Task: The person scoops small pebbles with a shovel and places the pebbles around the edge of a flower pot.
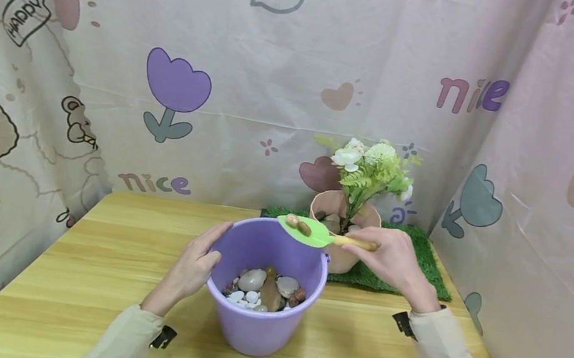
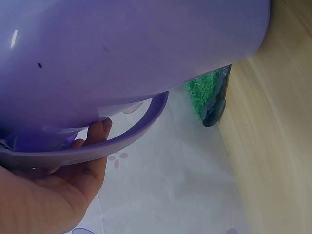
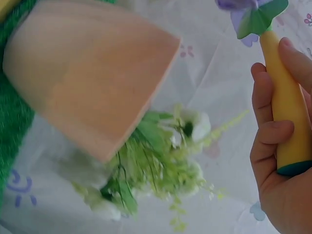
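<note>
A purple bucket stands on the table with large and small stones inside, several of them white. My left hand grips its left rim. In the left wrist view, the bucket's handle crosses in front of the fingers of that hand. My right hand holds a small trowel by its yellow handle. The trowel's green blade is level over the bucket's far right rim and carries two brownish pebbles. The fingers wrap around the handle in the right wrist view.
Behind my right hand, a pinkish pot with white flowers and green leaves stands on a green turf mat. The wooden table is bounded by printed cloth at the back and sides.
</note>
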### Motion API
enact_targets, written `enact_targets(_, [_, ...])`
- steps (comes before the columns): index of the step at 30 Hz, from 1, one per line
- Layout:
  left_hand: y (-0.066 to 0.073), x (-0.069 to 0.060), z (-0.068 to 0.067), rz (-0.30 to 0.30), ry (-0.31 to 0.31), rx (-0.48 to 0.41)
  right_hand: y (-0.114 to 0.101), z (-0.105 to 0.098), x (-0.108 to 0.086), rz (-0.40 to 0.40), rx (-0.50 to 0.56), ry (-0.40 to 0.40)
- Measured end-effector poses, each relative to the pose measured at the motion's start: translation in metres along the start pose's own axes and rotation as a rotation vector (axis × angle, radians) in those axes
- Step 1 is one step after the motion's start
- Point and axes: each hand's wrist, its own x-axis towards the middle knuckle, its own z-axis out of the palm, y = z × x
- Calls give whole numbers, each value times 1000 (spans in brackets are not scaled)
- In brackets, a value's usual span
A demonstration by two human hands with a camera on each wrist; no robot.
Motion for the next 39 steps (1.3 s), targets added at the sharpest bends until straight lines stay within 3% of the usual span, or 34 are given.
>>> enact_targets(7, [-1, 1, 1, 9, 8, 8, 17, -23, 6, 53, -97, -4])
enact_targets(17, [-2, 0, 1, -8, 0, -10, 47, -34, 1, 275, -186, -161])
enact_targets(22, [-1, 0, 0, -4, -2, -6, 55, -29, 1, 350, -228, -242])
enact_targets(28, [0, 1, 0, 2, -2, -6, 54, -16, 13, 378, -276, -319])
enact_targets(39, [-1, 1, 1, -1, 6, -8, 44, 2, 33, 433, -330, -312])
